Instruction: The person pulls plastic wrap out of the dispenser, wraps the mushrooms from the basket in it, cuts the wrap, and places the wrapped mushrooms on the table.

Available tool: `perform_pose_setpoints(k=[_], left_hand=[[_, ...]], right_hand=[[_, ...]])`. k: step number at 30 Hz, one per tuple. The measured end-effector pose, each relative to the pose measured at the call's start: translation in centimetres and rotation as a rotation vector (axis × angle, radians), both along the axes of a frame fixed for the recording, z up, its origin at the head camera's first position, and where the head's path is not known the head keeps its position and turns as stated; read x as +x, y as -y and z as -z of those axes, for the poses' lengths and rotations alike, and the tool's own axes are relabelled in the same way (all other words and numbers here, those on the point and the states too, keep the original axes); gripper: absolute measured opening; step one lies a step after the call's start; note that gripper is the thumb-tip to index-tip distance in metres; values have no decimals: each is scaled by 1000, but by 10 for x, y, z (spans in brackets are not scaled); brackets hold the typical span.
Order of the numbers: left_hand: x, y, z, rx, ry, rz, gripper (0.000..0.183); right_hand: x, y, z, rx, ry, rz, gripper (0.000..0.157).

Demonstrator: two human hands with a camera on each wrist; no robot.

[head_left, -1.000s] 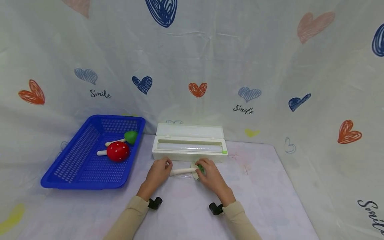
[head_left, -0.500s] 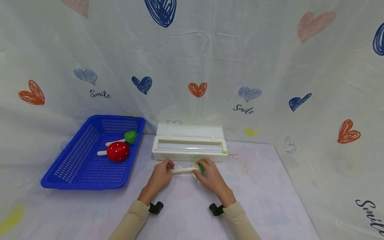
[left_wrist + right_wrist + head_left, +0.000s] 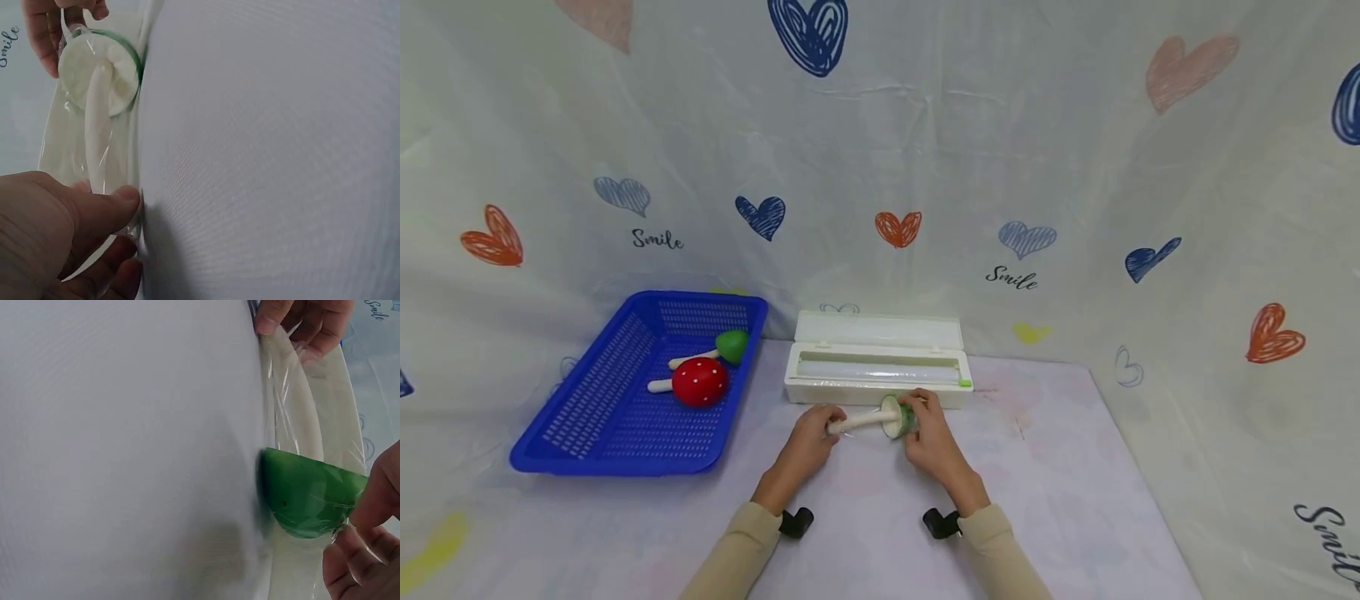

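Note:
A toy mushroom (image 3: pixel 891 417) with a green cap and a white stem lies crosswise between my hands, clear plastic film wrapped around it. Its pale underside faces left and the stem slopes down. My left hand (image 3: pixel 808 440) pinches the stem's end with thumb and fingers, film gathered there; this also shows in the left wrist view, where the stem (image 3: pixel 98 128) runs up to the cap. At the cap's right side my right hand (image 3: pixel 934 437) grips it, with thumb and fingers at the film by the green cap (image 3: pixel 309 494). The tips of the left fingers are partly hidden.
Just behind the hands stands a white cling film dispenser (image 3: pixel 880 392), its lid raised and a film roll (image 3: pixel 876 369) inside. On the left, a blue basket (image 3: pixel 617 458) holds a red spotted toy mushroom (image 3: pixel 700 382) and a green one (image 3: pixel 732 345). A patterned curtain hangs behind.
The mushroom has tilted, its cap now higher and its underside turned to the left. My right hand has shifted around to the cap's right side; the left keeps hold of the stem end.

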State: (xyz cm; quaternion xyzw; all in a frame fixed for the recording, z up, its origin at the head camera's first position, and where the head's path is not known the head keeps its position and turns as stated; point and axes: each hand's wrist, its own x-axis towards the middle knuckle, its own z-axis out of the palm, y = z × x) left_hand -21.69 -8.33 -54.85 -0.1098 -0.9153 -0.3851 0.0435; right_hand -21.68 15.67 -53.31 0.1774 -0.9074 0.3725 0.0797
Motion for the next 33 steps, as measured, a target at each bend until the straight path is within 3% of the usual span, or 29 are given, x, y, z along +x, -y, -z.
perform_pose_setpoints(k=[6, 9, 14, 20, 24, 28, 33], left_hand=[[2, 4, -3, 31, -15, -33, 33], [4, 9, -7, 64, -28, -42, 33], [4, 14, -15, 106, -92, -41, 27], [1, 15, -19, 126, -203, -66, 20], [-3, 14, -19, 168, -356, -63, 17], [-5, 12, -21, 201, -482, -48, 18], [-4, 8, -24, 156, -499, -19, 38]], right_hand=[[-3, -3, -2, 84, -141, 13, 57], [-2, -4, -5, 72, -195, 10, 61], [-4, -6, -5, 32, -304, 5, 59], [-3, -4, -3, 78, -426, 13, 44], [-2, -5, -5, 76, -445, -1, 44], [-3, -7, -9, 100, -406, -24, 62], [-6, -5, -13, 197, -341, 17, 79]])
